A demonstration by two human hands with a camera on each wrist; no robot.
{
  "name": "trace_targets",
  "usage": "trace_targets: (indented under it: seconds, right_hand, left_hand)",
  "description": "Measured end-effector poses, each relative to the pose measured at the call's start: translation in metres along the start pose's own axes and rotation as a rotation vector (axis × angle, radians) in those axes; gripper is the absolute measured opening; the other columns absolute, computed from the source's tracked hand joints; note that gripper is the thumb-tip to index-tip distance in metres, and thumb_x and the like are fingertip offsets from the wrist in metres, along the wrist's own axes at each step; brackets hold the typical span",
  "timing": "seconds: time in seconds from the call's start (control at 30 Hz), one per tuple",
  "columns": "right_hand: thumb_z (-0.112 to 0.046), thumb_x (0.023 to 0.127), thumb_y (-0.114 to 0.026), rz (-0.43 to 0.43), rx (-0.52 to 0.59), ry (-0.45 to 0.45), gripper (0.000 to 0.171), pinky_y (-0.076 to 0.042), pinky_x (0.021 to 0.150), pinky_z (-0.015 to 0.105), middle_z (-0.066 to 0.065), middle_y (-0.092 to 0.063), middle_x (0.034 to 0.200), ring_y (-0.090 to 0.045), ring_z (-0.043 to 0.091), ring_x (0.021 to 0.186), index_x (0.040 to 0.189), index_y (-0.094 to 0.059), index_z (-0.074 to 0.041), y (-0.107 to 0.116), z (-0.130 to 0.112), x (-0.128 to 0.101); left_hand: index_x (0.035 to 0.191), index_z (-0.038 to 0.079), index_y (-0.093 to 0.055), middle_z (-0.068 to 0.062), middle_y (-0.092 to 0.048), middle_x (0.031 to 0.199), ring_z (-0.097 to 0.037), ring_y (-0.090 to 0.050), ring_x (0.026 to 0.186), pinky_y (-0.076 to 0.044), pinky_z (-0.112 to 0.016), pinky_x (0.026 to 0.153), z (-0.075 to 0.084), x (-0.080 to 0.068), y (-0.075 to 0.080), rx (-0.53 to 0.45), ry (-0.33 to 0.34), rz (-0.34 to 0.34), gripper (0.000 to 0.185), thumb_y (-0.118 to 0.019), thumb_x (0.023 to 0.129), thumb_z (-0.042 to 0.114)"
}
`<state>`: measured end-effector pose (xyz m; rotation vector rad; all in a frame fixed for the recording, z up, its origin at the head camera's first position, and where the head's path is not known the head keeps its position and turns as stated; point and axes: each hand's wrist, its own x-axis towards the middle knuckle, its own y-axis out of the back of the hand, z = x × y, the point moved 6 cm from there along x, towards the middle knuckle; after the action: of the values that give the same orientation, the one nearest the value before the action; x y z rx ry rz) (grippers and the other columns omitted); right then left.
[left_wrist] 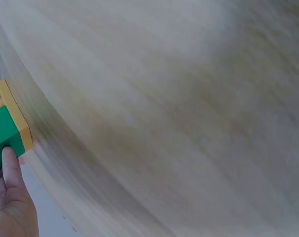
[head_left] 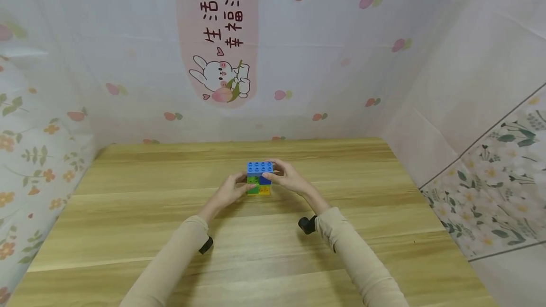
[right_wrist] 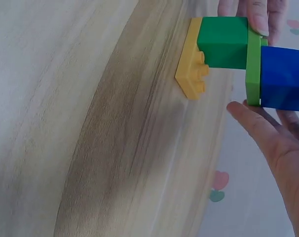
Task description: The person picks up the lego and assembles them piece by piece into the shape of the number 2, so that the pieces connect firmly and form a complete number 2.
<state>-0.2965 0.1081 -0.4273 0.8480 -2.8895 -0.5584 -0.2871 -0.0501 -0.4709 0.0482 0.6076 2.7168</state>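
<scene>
While the little block stack (head_left: 259,178) sits out in the middle of the wooden table (head_left: 128,212), you've got it bracketed from both sides. Your left hand (head_left: 230,192) pinches the lower green block (left_wrist: 2,136), fingertips curled in against its side; that reads as your anchor, keeping the base from sliding. Right under that fingertip, the left wrist view shows the thin yellow plate (left_wrist: 18,114) flat against the wood, so the whole stack is resting, not lifted. Your right hand (head_left: 286,177) wraps the upper part, fingers curled over the light blue plate (head_left: 260,168) on top and thumb coming in below, by the dark blue block (right_wrist: 283,78). From the right wrist view the lime-green plate (right_wrist: 253,69) sits just off your thumb, sandwiched between green and dark blue. One hand low, one high: a grip that looks set up to steady the bottom while the top gets pressed or worked. Beyond your knuckles, only the printed rabbit backdrop (head_left: 219,77)
</scene>
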Motion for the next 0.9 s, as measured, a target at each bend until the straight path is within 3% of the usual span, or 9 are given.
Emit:
trace_targets:
  seconds: [0.2,0.43,0.63,0.9]
  right_hand:
    - [-0.016,0.094,-0.051,-0.023,0.085,-0.036,0.045,-0.043,0.093,0.056,0.024,-0.048,0.128,-0.05,0.037,0.116,0.136,-0.037,-0.007,-0.002,0.009,-0.001]
    - [-0.016,0.093,-0.052,0.048,0.083,-0.01,0.043,-0.049,0.089,0.048,0.022,-0.051,0.125,-0.055,0.035,0.111,0.134,-0.04,-0.008,-0.002,0.01,-0.004]
    - [-0.01,0.093,-0.052,0.054,0.087,0.001,0.045,-0.048,0.086,0.054,0.03,-0.051,0.121,-0.056,0.046,0.103,0.134,-0.038,0.001,-0.003,-0.008,-0.008]
    - [-0.02,0.094,-0.051,0.059,0.023,-0.001,0.046,-0.052,0.084,0.047,0.023,-0.05,0.124,-0.059,0.04,0.102,0.136,-0.037,-0.009,-0.007,0.016,0.002]
  left_hand:
    - [0.129,0.008,-0.049,-0.012,-0.055,0.127,-0.032,-0.047,0.123,-0.044,-0.045,0.099,0.001,-0.002,-0.002,0.022,0.011,-0.001,0.043,-0.059,0.089,0.024]
    - [0.129,0.008,-0.049,-0.012,-0.056,0.127,-0.03,-0.048,0.122,-0.045,-0.044,0.097,0.003,-0.003,-0.004,0.004,0.019,0.003,0.044,-0.058,0.089,0.024]
    - [0.126,0.008,-0.051,-0.012,-0.058,0.124,-0.031,-0.049,0.122,-0.041,-0.047,0.1,0.005,-0.001,-0.002,0.012,0.001,0.009,0.04,-0.058,0.09,0.024]
    - [0.128,0.006,-0.049,-0.015,-0.055,0.127,-0.033,-0.047,0.123,-0.04,-0.047,0.102,0.003,-0.001,-0.001,0.023,0.016,0.007,0.043,-0.058,0.09,0.024]
